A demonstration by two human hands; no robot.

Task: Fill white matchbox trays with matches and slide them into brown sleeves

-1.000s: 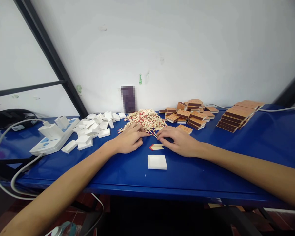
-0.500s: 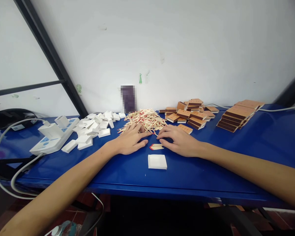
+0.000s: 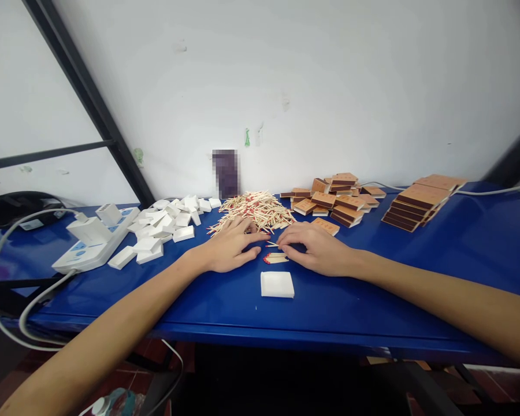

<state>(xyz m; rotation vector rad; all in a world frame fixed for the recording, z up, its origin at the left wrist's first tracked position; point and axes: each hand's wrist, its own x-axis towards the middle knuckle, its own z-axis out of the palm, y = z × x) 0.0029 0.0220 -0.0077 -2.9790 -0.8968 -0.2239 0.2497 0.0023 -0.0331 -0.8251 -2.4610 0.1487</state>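
My left hand (image 3: 231,245) rests at the near edge of a heap of loose matches (image 3: 260,209), thumb and forefinger apart, holding nothing I can see. Facing it, my right hand (image 3: 314,247) has its fingers bent together at the end of a single match (image 3: 272,246), whose red head points left. Just below, a small row of matches (image 3: 275,258) lies side by side, heads to the left, partly under my right thumb. Closer to me sits a white matchbox tray (image 3: 277,285).
White matchbox trays (image 3: 159,224) are piled on the left beside a power strip (image 3: 86,248) with plugs and cables. Matchbox sleeves (image 3: 338,199) lie heaped at the back right, and stacked matchboxes (image 3: 420,202) stand farther right. The blue table (image 3: 329,323) meets a wall behind.
The single match has turned from slanting to nearly level and moved slightly towards me, with my right fingers at its end. My left hand has barely moved.
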